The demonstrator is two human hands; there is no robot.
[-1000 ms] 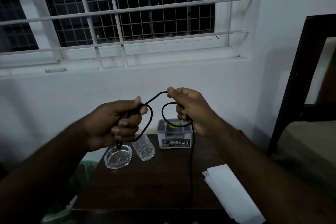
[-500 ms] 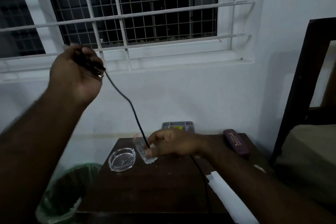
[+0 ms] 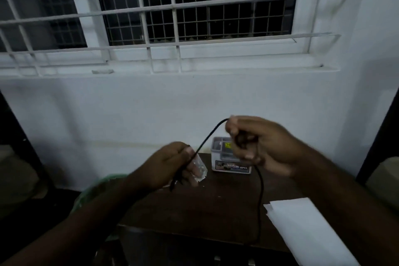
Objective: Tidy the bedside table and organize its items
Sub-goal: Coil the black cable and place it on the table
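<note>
Since half a second ago the left hand has dropped from up by the window to just above the table, and the right hand has risen off the tabletop to sit above and right of it. The cable runs between them. The left fingers are curled shut around its end, which pokes out below the fist. From there it climbs diagonally to the right fingers, closed over it in a loose fist. Past that fist it hangs in a curve down to the table's front edge. Both hands are blurred, so the exact pinch is unclear. A glass stands just behind the left hand, partly hidden. A small box sits at the back of the table, behind the right hand. White paper lies at the right front corner.
</note>
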